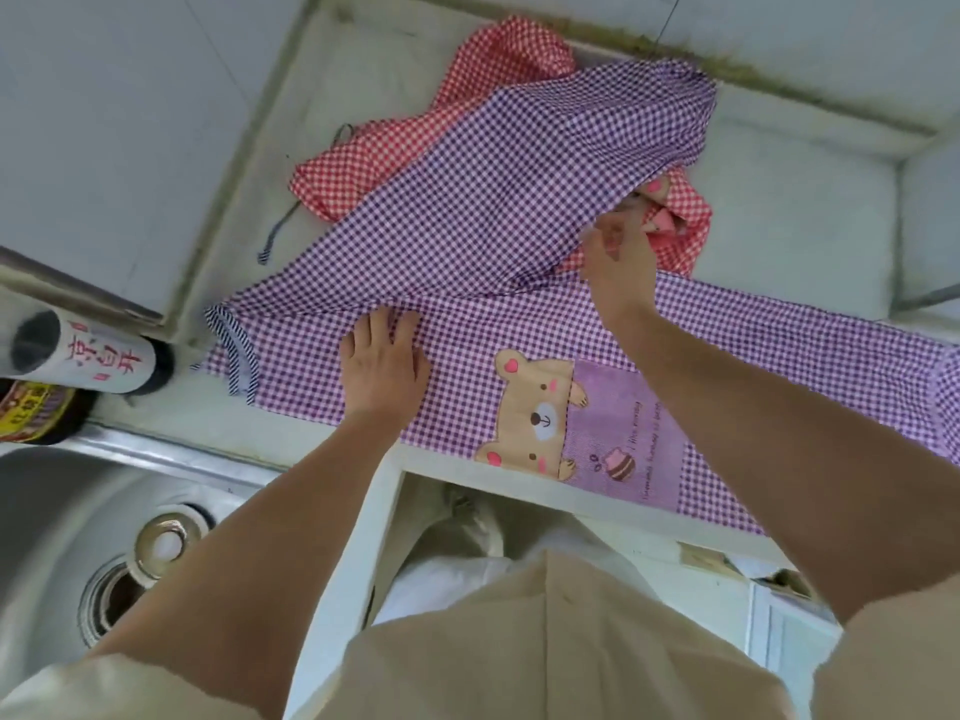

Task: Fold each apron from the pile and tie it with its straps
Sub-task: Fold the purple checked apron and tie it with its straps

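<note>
A purple checked apron point(493, 210) with a bear pocket point(535, 413) lies across the pale counter point(810, 220). Its far part is lifted and folded over toward the near part. My left hand point(384, 366) lies flat with fingers spread on the apron's near layer, left of the bear. My right hand point(618, 252) pinches the edge of the raised purple fold. Under the purple apron, at the back, a red checked apron point(363, 163) sits crumpled. A dark striped strap point(278, 231) trails from it on the left.
A steel sink point(78, 537) with an open drain is at the lower left. Two bottles point(78, 356) stand at the counter's left edge beside the sink. White tiled walls rise behind and to the left of the counter. An open cavity with white bags lies under the counter front.
</note>
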Motion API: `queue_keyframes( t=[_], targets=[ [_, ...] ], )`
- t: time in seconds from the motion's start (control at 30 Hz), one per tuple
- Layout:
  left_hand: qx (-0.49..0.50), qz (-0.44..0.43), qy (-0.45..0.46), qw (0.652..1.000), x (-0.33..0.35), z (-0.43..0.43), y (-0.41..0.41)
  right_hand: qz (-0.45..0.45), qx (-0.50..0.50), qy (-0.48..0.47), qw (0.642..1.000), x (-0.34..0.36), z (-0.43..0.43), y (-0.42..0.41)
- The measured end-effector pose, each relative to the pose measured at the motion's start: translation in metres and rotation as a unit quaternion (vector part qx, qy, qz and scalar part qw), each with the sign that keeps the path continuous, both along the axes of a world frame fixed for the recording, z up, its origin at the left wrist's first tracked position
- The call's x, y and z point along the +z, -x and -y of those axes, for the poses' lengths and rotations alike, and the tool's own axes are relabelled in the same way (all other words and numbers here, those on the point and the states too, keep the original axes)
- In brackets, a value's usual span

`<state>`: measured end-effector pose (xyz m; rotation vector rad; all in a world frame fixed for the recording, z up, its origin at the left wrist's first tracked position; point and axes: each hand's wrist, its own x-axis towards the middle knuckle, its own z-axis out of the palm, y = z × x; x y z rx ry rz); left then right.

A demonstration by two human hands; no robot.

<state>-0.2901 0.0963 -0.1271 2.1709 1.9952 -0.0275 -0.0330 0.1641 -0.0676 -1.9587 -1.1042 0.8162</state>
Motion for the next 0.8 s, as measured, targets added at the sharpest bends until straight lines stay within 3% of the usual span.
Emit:
queue_keyframes(
  t=[0.1, 0.2, 0.37, 0.5, 0.63, 0.73, 0.8],
  targets=[
    [0.015, 0.019, -0.029, 0.999, 0.013, -0.017, -0.006, -0.079, -0.095, 0.009, 0.992, 0.009, -0.041, -0.011],
    [-0.007, 0.101, -0.034, 0.994, 0.027, -0.035, -0.018, -0.146, -0.166, 0.029, 0.975, 0.014, -0.072, -0.021],
    [-0.075, 0.181, 0.108, 0.975, 0.038, -0.069, -0.046, -0.271, -0.250, 0.037, 0.929, 0.034, -0.091, -0.029],
    [-0.061, 0.145, 0.159, 0.975, 0.029, -0.081, -0.060, -0.217, -0.238, 0.005, 0.947, 0.042, -0.093, -0.043],
    [-0.042, 0.090, 0.167, 0.981, 0.023, -0.085, -0.066, -0.171, -0.177, 0.089, 0.965, 0.041, -0.079, -0.056],
    [-0.010, 0.121, 0.119, 0.985, 0.031, -0.093, -0.073, -0.245, -0.131, 0.178, 0.944, 0.034, -0.063, -0.064],
    [-0.001, 0.139, 0.059, 0.989, 0.041, -0.104, -0.080, -0.229, -0.105, 0.167, 0.953, 0.026, -0.056, -0.069]
  ],
)
